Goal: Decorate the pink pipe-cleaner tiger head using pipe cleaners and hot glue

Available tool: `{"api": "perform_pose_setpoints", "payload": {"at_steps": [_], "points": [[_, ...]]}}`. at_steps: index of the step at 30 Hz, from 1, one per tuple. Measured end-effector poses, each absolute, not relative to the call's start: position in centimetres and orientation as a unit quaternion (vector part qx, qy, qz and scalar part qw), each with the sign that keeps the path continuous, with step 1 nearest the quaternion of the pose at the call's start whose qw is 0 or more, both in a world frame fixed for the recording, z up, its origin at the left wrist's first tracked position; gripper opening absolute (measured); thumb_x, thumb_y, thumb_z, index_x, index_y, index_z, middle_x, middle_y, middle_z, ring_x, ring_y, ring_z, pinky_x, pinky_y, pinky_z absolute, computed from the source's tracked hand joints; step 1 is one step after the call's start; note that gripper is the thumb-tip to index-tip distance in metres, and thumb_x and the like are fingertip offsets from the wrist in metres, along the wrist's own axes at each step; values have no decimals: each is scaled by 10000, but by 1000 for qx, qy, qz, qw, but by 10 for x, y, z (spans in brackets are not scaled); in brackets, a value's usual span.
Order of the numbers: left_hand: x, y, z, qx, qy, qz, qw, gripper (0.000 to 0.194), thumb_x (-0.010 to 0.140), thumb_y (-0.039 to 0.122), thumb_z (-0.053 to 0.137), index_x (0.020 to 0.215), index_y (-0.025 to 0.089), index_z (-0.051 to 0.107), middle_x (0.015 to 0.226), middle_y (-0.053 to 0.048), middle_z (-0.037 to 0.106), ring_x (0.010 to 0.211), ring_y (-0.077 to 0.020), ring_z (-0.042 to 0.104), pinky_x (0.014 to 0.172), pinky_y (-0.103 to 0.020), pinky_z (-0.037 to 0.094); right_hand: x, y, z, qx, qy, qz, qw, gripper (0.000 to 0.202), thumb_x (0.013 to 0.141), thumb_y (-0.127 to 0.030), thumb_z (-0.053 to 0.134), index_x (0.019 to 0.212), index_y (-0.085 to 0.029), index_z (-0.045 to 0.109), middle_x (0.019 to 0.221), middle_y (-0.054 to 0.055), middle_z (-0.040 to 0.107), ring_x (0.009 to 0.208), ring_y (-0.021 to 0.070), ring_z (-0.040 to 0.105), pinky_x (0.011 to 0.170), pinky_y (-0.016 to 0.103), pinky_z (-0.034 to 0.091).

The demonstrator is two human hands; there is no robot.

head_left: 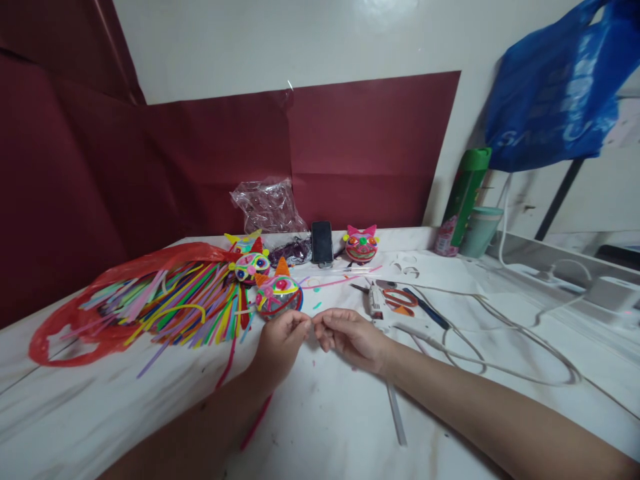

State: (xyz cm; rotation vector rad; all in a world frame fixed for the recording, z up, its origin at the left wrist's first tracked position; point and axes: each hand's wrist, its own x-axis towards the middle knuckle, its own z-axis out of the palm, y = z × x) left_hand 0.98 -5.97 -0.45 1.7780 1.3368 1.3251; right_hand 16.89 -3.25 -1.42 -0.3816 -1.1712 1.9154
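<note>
- Left hand (281, 343), right hand (356, 339), centre: fingertips pinched; whether anything is grasped, cannot tell.
- Glue gun (377, 304), right of centre.
- Pipe cleaners (175, 307), left.

"Do the left hand (284, 339) and right hand (354, 339) pinch anything?"
"Too small to tell."
"And the blue plastic bag with white lettering (550, 93)?"
"Blurred, cut off at top and right."

We see a blue bag with pale lettering (555, 87) hanging at the right, above a tall green cylindrical container (467, 193) and a pale green round cup (481, 232). Our black rectangular phone (322, 243) stands near the dark red sheet (370, 153) covering part of the white wall (350, 40).
</note>
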Motion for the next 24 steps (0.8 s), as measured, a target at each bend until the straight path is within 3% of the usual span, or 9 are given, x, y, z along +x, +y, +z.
{"api": "perform_pose_setpoints", "payload": {"at_steps": [9, 17, 24], "points": [[6, -60, -1, 721, 496, 471, 118, 147, 742, 199, 500, 668, 172, 624, 622, 7, 610, 602, -128, 562, 586, -235, 422, 168, -35, -12, -183, -493, 737, 424, 249, 692, -321, 723, 828, -112, 719, 653, 36, 677, 498, 84, 556, 540, 224, 383], [4, -59, 0, 733, 474, 468, 138, 150, 754, 213, 486, 685, 175, 613, 644, 2, 609, 628, -131, 567, 589, -235, 431, 170, -35, -12, -179, -488, 743, 421, 227, 707, -314, 713, 811, -112, 717, 665, 46, 684, 502, 86, 556, 550, 234, 383], [8, -57, -5, 715, 521, 464, 43, 119, 679, 134, 436, 585, 202, 461, 535, 42, 466, 531, -117, 474, 510, -226, 359, 167, -37, -18, -178, -540, 719, 399, 312, 724, -360, 697, 936, -131, 705, 702, 33, 689, 509, 81, 541, 573, 253, 409]]}}
